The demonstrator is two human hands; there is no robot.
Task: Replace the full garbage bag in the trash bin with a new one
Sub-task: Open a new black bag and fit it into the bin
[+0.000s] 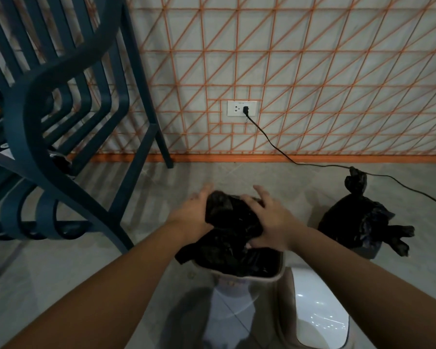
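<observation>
A small pale trash bin point(247, 278) stands on the floor below me, its mouth filled with a crumpled new black bag point(233, 233). My left hand point(193, 212) holds the bag's left side, fingers spread along it. On the bag's right side my right hand point(269, 220) presses down, thumb tucked under a fold. Part of the bag hangs over the bin's left rim. A full black garbage bag point(363, 222), tied at the top, sits on the floor to the right.
A white bin lid point(317, 313) lies right of the bin. Dark blue slatted chairs point(56, 102) crowd the left. A black cable point(269, 142) runs from a wall socket point(241, 108) across the floor behind the full bag. The wall has an orange grid.
</observation>
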